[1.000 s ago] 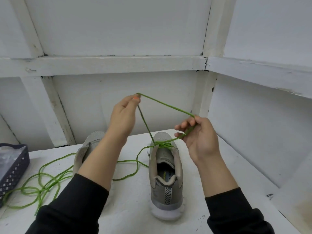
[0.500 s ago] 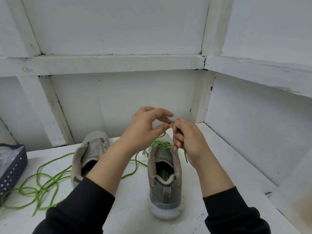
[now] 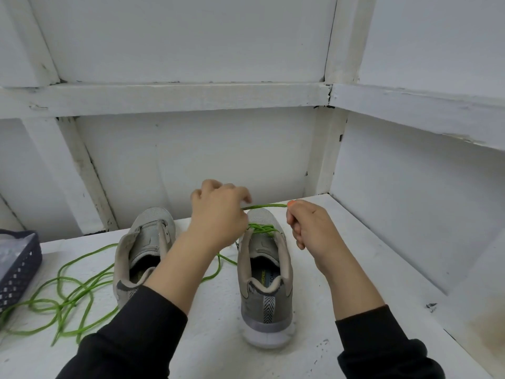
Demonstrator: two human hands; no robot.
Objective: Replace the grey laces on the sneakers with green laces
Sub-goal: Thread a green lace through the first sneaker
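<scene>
Two sneakers stand side by side on the table [image 3: 213,337], heels toward me and toes toward the back wall [image 3: 191,160]. The left sneaker [image 3: 144,250] is partly behind my left forearm, and the right sneaker [image 3: 266,283] lies between my arms. My left hand [image 3: 218,212] and right hand [image 3: 311,228] are above its front, pinching a stretch of lace [image 3: 265,206] between them, over the crossings on the shoe. Loose coils [image 3: 71,291] lie on the table left of the left sneaker. A basket [image 3: 19,266] sits at the far left edge, beyond them.

The sneaker [image 3: 266,310] looks matt cloth, the green lace [image 3: 265,205] fibrous, the table [image 3: 213,324] rough-painted
</scene>
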